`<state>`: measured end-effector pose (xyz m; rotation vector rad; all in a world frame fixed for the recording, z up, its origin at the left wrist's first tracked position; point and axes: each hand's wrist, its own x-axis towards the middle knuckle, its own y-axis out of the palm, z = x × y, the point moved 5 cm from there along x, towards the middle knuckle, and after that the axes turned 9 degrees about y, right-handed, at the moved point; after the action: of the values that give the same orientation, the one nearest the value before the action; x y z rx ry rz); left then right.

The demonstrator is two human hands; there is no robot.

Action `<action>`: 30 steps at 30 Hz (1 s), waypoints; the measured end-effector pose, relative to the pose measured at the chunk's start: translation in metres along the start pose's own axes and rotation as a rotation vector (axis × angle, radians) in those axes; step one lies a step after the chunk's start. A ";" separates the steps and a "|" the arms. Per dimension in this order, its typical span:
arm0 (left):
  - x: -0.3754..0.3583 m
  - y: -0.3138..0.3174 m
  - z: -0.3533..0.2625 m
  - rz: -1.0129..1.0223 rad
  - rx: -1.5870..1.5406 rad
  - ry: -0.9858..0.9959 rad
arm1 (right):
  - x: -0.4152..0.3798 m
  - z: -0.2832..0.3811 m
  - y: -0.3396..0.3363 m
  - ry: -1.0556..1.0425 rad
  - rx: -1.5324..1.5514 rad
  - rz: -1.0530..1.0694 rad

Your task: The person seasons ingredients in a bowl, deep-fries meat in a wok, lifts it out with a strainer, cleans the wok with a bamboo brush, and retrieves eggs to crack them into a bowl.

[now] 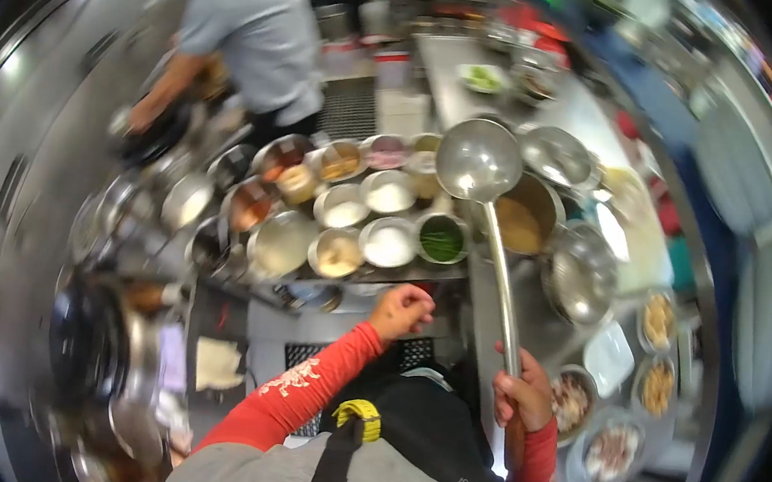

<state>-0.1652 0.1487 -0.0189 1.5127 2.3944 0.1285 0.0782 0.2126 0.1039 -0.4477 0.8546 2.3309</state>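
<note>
My right hand (526,389) is wrapped round the long handle of a large metal ladle (479,161). The ladle's round bowl is raised over the counter, in front of a pot of brown liquid (525,220). A wooden grip shows below my fist. My left hand (401,312) is held in front of my apron, its fingers curled in, with nothing visible in them. Ahead of it stand a metal bowl of chopped green herbs (442,238), a bowl of white powder or grains (389,242) and a bowl of pale yellow pieces (338,253).
Several more ingredient bowls (282,243) crowd the counter. A co-worker (255,34) in a grey shirt reaches over a dark pan (154,134) at the far left. On the right are a metal strainer or bowl (582,273), a white dish (609,359) and a container of meat (613,450).
</note>
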 end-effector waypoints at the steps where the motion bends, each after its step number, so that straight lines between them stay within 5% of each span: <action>1: -0.022 -0.011 0.009 -0.025 0.011 0.004 | 0.008 -0.005 0.006 0.028 -0.021 0.070; 10: -0.172 -0.104 0.029 -0.513 -0.107 0.113 | 0.059 -0.043 0.150 0.338 -0.235 0.588; 18: -0.282 -0.208 0.030 -0.736 -0.136 0.199 | 0.075 -0.129 0.308 0.603 -0.382 0.843; 22: -0.328 -0.266 0.045 -0.781 -0.053 0.113 | 0.075 -0.169 0.376 0.688 -0.366 0.916; 25: -0.343 -0.296 0.046 -0.848 -0.127 0.270 | 0.067 -0.176 0.409 0.749 -0.347 0.941; 30: -0.330 -0.294 0.003 -0.733 -0.191 0.280 | 0.068 -0.173 0.398 0.614 -0.300 1.059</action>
<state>-0.2880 -0.2755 -0.0225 0.4958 2.8882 0.4042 -0.2128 -0.1159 0.1283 -1.0762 1.2189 3.3944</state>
